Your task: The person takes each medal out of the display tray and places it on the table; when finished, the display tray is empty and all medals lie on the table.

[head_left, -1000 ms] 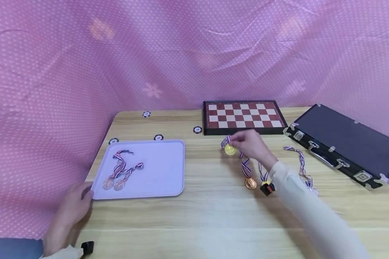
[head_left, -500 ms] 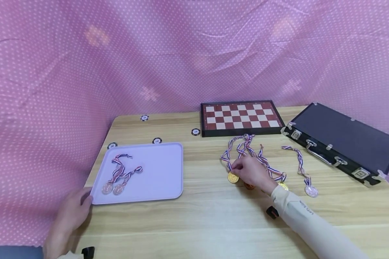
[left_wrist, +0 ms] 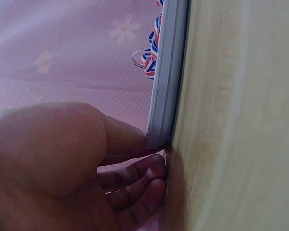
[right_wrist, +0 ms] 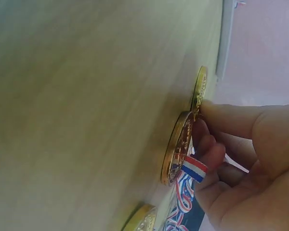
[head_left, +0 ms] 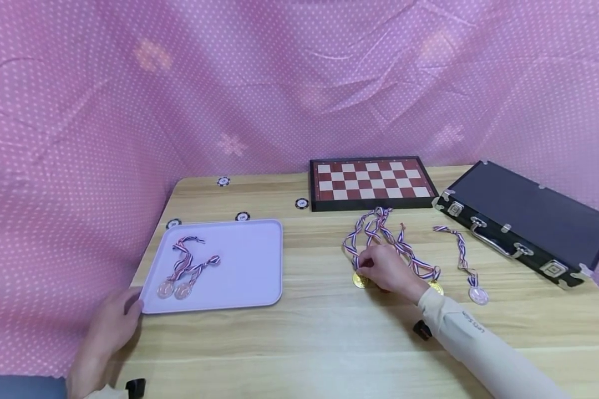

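Note:
My left hand [head_left: 112,324] holds the near left corner of the pale lilac tray [head_left: 249,266]; in the left wrist view the thumb lies against the corner, fingers curled behind it. Two silver-coloured medals [head_left: 166,288] with striped ribbons lie on the tray. To the right, my right hand [head_left: 389,271] pinches a gold medal [head_left: 360,280] near its ribbon, low over the table. Close beside it is a bronze-coloured medal [right_wrist: 177,149], mostly hidden by the hand in the head view. A second gold medal [head_left: 436,287] and a silver one [head_left: 478,295] lie farther right.
Behind the medals sits a chessboard [head_left: 374,178]. A black case [head_left: 529,210] with metal latches stands at the right. Several poker chips [head_left: 301,203] lie behind and beside the tray. A small black object [head_left: 421,330] is by the right sleeve. A pink dotted cloth [head_left: 279,83] hangs behind.
From near the chessboard, my right hand has brought the gold medal toward me; its gathered ribbon now lies spread out on the table. The left hand stays at the tray.

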Demonstrator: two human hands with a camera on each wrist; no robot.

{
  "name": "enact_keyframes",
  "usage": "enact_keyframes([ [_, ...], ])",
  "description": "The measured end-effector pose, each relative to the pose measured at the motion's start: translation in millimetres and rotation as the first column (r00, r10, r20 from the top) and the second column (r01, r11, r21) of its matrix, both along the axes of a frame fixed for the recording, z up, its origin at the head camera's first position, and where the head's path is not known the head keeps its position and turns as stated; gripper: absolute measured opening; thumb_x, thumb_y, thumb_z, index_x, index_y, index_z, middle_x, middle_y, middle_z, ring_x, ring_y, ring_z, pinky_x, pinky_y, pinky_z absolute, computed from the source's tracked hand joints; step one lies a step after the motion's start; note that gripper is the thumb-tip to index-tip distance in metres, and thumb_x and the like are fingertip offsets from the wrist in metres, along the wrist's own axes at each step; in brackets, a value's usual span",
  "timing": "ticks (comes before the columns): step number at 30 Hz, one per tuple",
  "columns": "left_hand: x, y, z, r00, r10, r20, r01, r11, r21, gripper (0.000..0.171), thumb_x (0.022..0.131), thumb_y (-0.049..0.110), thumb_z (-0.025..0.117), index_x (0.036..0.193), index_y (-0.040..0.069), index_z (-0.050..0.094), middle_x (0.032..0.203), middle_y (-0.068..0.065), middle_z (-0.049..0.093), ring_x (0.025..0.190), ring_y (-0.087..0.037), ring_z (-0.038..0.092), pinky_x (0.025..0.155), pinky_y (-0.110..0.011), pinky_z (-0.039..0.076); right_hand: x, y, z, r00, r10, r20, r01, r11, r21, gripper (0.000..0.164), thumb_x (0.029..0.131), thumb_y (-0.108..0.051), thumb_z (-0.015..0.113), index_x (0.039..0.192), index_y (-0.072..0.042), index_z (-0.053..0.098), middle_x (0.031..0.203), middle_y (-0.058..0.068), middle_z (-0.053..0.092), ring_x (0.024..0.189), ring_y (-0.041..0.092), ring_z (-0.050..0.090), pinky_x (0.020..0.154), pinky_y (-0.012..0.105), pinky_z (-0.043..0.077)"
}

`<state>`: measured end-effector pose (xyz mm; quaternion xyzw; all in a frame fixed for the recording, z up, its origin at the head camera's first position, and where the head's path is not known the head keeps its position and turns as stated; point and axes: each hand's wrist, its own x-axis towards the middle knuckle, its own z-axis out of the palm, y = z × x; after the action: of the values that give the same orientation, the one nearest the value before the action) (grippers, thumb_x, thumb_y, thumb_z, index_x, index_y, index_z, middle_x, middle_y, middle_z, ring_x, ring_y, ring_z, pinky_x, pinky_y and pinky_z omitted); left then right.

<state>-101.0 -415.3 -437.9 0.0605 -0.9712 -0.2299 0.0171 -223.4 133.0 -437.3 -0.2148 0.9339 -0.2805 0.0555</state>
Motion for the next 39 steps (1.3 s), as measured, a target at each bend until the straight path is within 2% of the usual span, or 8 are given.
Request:
enact_keyframes([
  [5,-1.4,-4,-2.3,1.0,-0.007,-0.008,0.007,1.0,-0.011,0.036,0.098,0.009,0.049,0.13,-0.006,0.054,0.129,-0.038,0.05,0.116,-0.056,0.045,0.095,-0.07,0.035,-1.1,1,7.1,0.995,-0.061,0.078,0.059,0.998,0.025,0.006,0.081,-0.015,0.077,0.08,-0.016,0.071,0.079,-0.004,0.067,0.073,0.01,0.057,0.067,0.026,0.051],
  [11,-8.7,0,-0.9,1.0,-0.024,-0.008,0.024,1.0,0.009,0.037,0.099,0.01,0.047,0.131,-0.006,0.053,0.13,-0.036,0.049,0.118,-0.054,0.045,0.097,-0.07,0.035,-11.2,-14,47.4,0.979,-0.197,0.05,0.195,0.98,0.046,0.014,0.085,-0.021,0.072,0.094,-0.011,0.067,0.084,0.003,0.067,0.069,0.015,0.058,0.057,0.026,0.046],
  [13,-10.8,1,0.3,1.0,-0.026,-0.011,0.026,1.0,0.013,0.037,0.099,0.011,0.047,0.132,-0.006,0.053,0.131,-0.036,0.049,0.119,-0.054,0.045,0.098,-0.069,0.035,-15.9,-36,60.3,0.983,-0.179,0.038,0.179,0.984,0.016,0.017,0.087,-0.024,0.071,0.098,-0.011,0.068,0.087,0.004,0.069,0.071,0.016,0.061,0.059,0.026,0.049],
  [16,-10.3,0,2.2,1.0,-0.02,-0.023,0.021,1.0,0.019,0.036,0.098,0.009,0.047,0.131,-0.007,0.054,0.13,-0.036,0.049,0.119,-0.054,0.045,0.098,-0.069,0.036,-21.9,-85,69.5,0.992,-0.072,0.107,0.078,0.996,-0.054,0.018,0.089,-0.024,0.069,0.101,-0.011,0.071,0.094,0.003,0.072,0.078,0.014,0.065,0.067,0.026,0.055],
  [20,-2.4,-5,4.1,1.0,0.0,-0.028,0.001,1.0,0.02,0.036,0.097,0.006,0.048,0.129,-0.008,0.054,0.128,-0.037,0.05,0.117,-0.055,0.046,0.097,-0.068,0.036,-20.0,-167,58.9,0.974,0.098,0.203,-0.073,0.989,-0.127,0.016,0.087,-0.02,0.071,0.1,-0.012,0.073,0.097,0.001,0.074,0.082,0.011,0.065,0.071,0.022,0.056],
  [27,7.2,-11,6.0,1.0,0.013,0.017,-0.013,1.0,0.006,0.038,0.099,0.01,0.048,0.132,-0.008,0.051,0.13,-0.037,0.048,0.118,-0.055,0.045,0.097,-0.07,0.036,4.3,-288,34.9,0.922,0.307,0.235,-0.291,0.951,-0.101,0.027,0.086,-0.026,0.073,0.112,-0.019,0.072,0.116,-0.005,0.072,0.088,0.003,0.065,0.078,0.015,0.051],
  [33,-5.8,-4,4.5,0.999,0.001,0.037,-0.002,1.0,0.023,0.041,0.1,0.013,0.047,0.136,-0.006,0.049,0.133,-0.035,0.047,0.122,-0.053,0.044,0.101,-0.069,0.035,-1.3,-322,24.9,0.937,0.282,0.204,-0.286,0.958,-0.009,0.038,0.084,-0.019,0.073,0.122,-0.023,0.069,0.131,-0.01,0.065,0.124,0.009,0.058,0.106,0.022,0.046],
  [39,-6.8,-2,5.3,0.999,0.033,0.038,-0.034,0.999,0.027,0.039,0.098,0.008,0.049,0.134,-0.008,0.05,0.132,-0.035,0.048,0.12,-0.052,0.046,0.101,-0.068,0.035,-8.0,-335,10.2,0.936,0.324,0.14,-0.318,0.946,-0.062,0.036,0.083,-0.012,0.072,0.118,-0.02,0.069,0.117,-0.006,0.071,0.107,0.009,0.063,0.097,0.02,0.049],
])
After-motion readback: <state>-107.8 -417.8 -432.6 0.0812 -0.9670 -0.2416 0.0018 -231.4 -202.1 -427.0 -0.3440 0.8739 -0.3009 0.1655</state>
